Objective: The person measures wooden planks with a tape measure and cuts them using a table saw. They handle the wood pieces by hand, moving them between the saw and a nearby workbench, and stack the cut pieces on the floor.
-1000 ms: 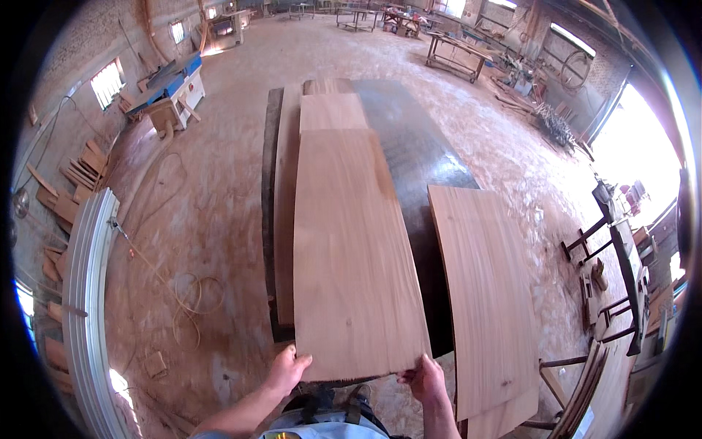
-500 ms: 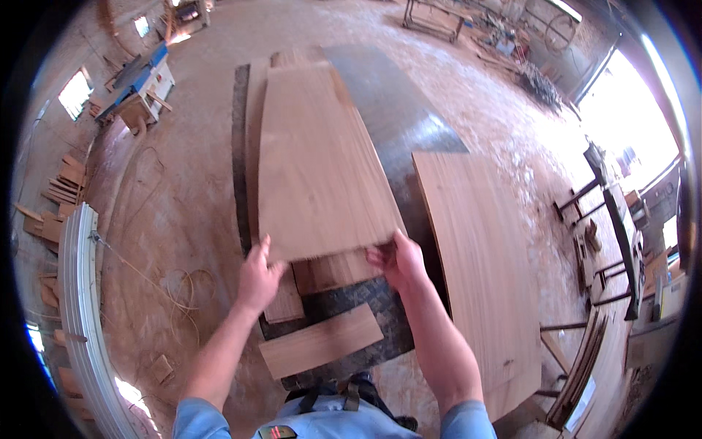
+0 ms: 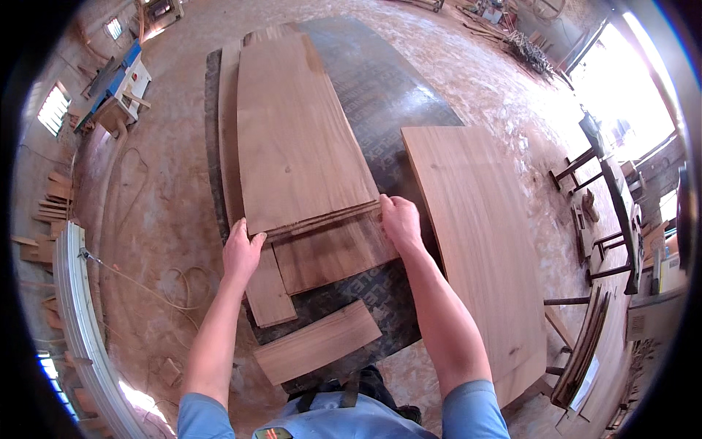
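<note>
A wide, light-brown wooden board [image 3: 300, 132] lies on top of a stack in front of me, its near edge almost flush with the boards under it. My left hand [image 3: 241, 252] grips its near left corner, thumb over the edge. At the near right corner my right hand [image 3: 401, 221] is closed on the board's side, with the fingertips partly hidden. A darker wooden board [image 3: 336, 252] juts out below the stack toward me. Beside it on the left runs a long narrow board [image 3: 269, 296]. All of these rest on a dark, printed panel [image 3: 395, 307].
A short plank [image 3: 318, 342] lies at the panel's near end. Another large board [image 3: 475, 241] stands to the right. A blue-topped machine [image 3: 117, 88] is at the far left, pale metal lengths [image 3: 80, 293] at the near left, and a dark bench frame [image 3: 614, 197] at the right.
The top board has come down and settled on the stack, nearer and slightly left in view. Both hands moved with it and still hold its near corners.
</note>
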Available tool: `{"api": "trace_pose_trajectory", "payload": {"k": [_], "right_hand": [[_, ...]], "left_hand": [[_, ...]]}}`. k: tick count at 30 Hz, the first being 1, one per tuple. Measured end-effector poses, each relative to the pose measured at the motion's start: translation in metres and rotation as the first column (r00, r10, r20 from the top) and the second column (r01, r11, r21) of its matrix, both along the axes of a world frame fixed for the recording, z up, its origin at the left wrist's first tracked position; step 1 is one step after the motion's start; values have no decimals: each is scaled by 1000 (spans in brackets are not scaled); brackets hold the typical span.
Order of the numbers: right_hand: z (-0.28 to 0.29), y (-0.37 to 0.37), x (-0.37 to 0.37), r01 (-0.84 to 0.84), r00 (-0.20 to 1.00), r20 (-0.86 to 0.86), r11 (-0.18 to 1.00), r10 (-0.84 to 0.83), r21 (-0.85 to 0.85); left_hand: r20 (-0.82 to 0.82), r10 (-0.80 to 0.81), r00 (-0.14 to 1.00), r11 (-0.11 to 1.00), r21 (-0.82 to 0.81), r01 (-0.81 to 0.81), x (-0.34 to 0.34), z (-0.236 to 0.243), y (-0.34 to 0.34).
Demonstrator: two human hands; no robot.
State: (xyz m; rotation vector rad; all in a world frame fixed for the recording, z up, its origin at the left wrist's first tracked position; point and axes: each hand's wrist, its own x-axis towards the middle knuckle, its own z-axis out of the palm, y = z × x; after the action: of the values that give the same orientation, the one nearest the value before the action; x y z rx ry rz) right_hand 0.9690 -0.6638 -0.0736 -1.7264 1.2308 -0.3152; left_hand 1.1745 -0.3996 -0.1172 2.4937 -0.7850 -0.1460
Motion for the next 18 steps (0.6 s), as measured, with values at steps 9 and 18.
{"api": "trace_pose_trajectory", "payload": {"k": [9, 18], "right_hand": [[-17, 6, 11, -208, 969, 68, 932, 238, -296], [-29, 8, 15, -125, 987, 53, 933, 151, -337]], "left_hand": [[-192, 108, 975, 984, -116, -132, -14, 12, -18], [-147, 111, 983, 992, -36, -117, -19, 9, -26]]}}
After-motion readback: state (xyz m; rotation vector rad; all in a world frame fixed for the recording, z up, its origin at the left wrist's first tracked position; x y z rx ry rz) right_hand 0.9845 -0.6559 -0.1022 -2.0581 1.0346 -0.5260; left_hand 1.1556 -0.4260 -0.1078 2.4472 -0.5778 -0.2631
